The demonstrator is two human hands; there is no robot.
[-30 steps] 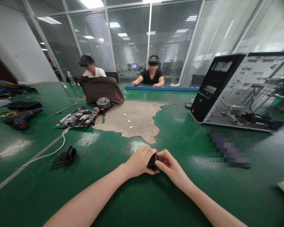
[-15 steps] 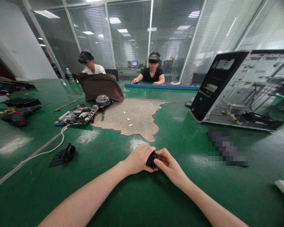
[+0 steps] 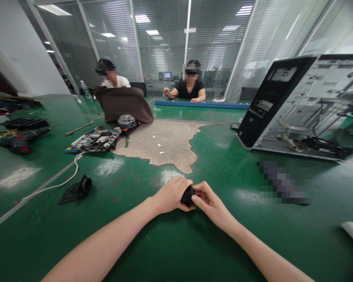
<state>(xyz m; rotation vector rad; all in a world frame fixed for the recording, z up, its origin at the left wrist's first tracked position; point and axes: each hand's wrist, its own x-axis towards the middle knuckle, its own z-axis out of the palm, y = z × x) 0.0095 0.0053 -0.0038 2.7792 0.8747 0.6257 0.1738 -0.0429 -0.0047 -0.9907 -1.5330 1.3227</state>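
Low over the green tabletop, in the middle of the head view, both hands meet on a small black part (image 3: 187, 196) whose exact kind I cannot make out. My left hand (image 3: 173, 194) is wrapped round its left side, palm partly covering it. From the right, my right hand (image 3: 208, 199) pinches its edge between thumb and fingers. Another black plastic piece (image 3: 78, 190), with a flat base and a round raised end, lies on the table to the left, apart from both hands.
A computer case (image 3: 278, 105) without its side panel stands at the right. A circuit board (image 3: 95, 140), a cordless drill (image 3: 22, 141) and a brown ribbed bag (image 3: 123, 103) are on the left. White cable (image 3: 73, 172) crosses the table there. Two people sit across, behind a blue bar (image 3: 200, 104).
Both hands keep their grip on the black part, nearly still. Across the table, the co-worker in black has raised a hand off the blue bar. My view has shifted slightly.
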